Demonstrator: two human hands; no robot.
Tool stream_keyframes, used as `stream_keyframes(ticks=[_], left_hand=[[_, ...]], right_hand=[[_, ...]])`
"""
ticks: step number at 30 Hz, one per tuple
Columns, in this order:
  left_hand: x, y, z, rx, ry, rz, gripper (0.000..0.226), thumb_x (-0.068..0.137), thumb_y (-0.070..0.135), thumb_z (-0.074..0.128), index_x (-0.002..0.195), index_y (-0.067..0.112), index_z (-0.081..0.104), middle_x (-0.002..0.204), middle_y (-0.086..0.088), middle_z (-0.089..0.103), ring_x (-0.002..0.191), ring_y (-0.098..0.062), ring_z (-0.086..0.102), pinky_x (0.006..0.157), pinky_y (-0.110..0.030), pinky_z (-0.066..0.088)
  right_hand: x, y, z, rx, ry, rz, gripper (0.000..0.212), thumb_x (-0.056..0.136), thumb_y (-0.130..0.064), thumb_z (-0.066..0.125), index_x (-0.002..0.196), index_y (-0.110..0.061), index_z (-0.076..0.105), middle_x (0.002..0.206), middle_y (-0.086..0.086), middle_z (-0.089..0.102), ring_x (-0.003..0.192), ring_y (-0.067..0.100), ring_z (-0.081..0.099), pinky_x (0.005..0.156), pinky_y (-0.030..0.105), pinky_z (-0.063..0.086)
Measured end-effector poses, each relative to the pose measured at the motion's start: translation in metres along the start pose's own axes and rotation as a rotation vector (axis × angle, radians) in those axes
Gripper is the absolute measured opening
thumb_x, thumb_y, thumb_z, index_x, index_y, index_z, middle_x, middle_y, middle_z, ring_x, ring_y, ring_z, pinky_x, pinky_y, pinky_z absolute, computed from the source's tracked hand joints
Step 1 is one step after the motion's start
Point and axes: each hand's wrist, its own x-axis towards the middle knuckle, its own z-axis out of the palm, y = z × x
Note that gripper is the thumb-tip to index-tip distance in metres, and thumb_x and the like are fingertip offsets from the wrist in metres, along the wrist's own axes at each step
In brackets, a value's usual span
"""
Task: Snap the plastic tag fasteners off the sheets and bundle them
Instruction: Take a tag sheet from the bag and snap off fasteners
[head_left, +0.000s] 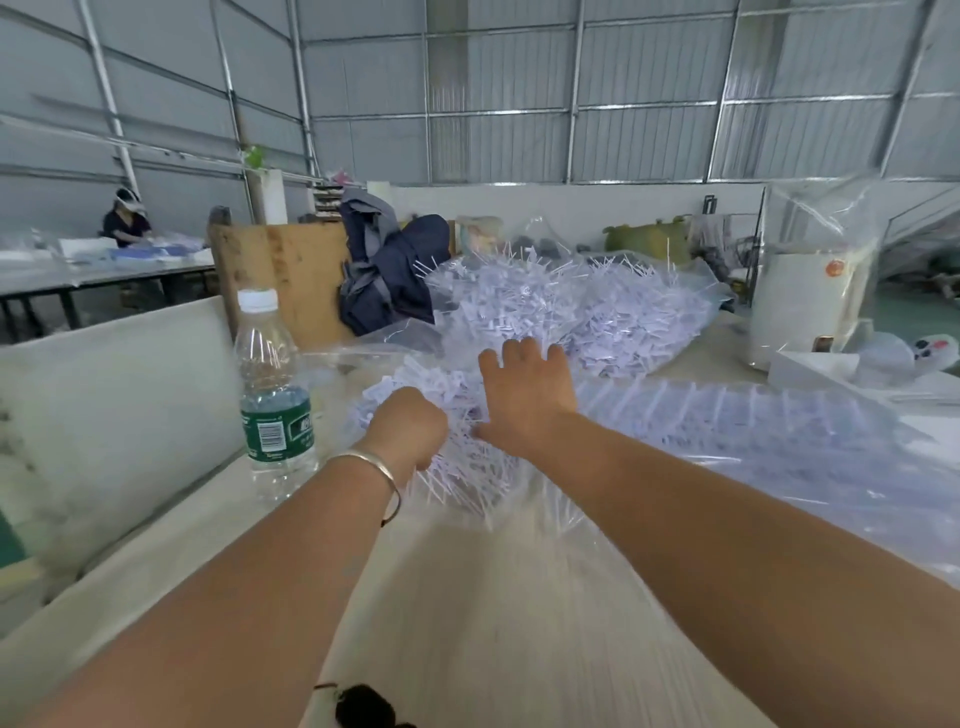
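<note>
While both hands work mid-desk, notes as follows.

Left hand (410, 423): curled into a fist round a clump of fasteners (467, 467), stems poking out below toward the near edge.
Right hand (527, 397): flat, fingers spread and straight, pressing on the same heap; grips nothing.
Fasteners, place: loose heap under the hands at mid-desk; a bigger pile (571, 306) toward the far edge in clear film.
Sheets (753, 415): unsnapped rows lying flat along the right edge, under or in clear plastic; edges blurred.
Handling, by judgement: very light, thin, springy plastic; slick, likely to tangle and scatter. Stems look bendable, not brittle. Best gathered at the paddle ends with stems aligned, squeezed as a bunch rather than picked singly.
Counts: hands two; fastener heaps two; single fasteners too many to count; sheets cannot be counted through the film; bottle (275, 395) one, at the left edge; bracelet (371, 467) one, left wrist.
</note>
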Motion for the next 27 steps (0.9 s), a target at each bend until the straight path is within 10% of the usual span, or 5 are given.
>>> stream_keyframes(ticks=[4,10,17,20,27], left_hand=[[0.006,0.003,0.005,0.107,-0.115,0.031,0.032,0.097,0.007,0.045,0.066,0.012,0.039,0.064,-0.006,0.046,0.053,-0.020,0.048,0.045,-0.024,0.042],[0.019,0.004,0.008,0.329,-0.085,0.119,0.034,0.096,0.009,0.045,0.064,0.015,0.037,0.066,-0.001,0.043,0.079,-0.027,0.051,0.070,-0.029,0.043],[0.035,0.010,0.029,0.554,-0.107,0.246,0.030,0.099,0.017,0.043,0.069,0.016,0.045,0.071,0.002,0.045,0.084,-0.024,0.051,0.071,-0.028,0.038],[0.053,0.019,0.041,0.423,0.008,0.262,0.021,0.098,0.010,0.043,0.105,0.002,0.061,0.101,-0.011,0.062,0.098,-0.030,0.058,0.075,-0.030,0.043],[0.081,0.022,0.068,0.636,-0.103,0.247,0.036,0.100,0.012,0.042,0.133,-0.002,0.041,0.132,-0.020,0.042,0.123,-0.036,0.044,0.101,-0.039,0.041]], right_hand=[[0.024,-0.010,0.019,-0.103,-0.146,0.035,0.064,0.083,-0.038,0.065,0.137,-0.015,0.038,0.133,0.012,0.041,0.123,0.029,0.038,0.095,0.039,0.035],[0.041,0.018,0.026,0.243,-0.212,0.145,0.028,0.087,-0.002,0.055,0.114,-0.007,0.058,0.114,0.008,0.059,0.106,0.027,0.057,0.074,0.033,0.041],[0.058,0.059,0.007,0.752,0.028,0.333,0.016,0.099,-0.018,0.043,0.094,-0.012,0.057,0.103,0.012,0.062,0.099,0.031,0.059,0.071,0.030,0.039],[0.052,0.065,-0.005,0.831,0.150,0.329,0.024,0.097,-0.011,0.038,0.079,-0.014,0.054,0.091,0.008,0.061,0.091,0.031,0.061,0.069,0.031,0.043],[0.036,0.073,-0.016,1.029,0.324,0.287,0.030,0.099,-0.018,0.033,0.098,-0.005,0.060,0.089,0.014,0.065,0.085,0.032,0.059,0.078,0.042,0.050]])
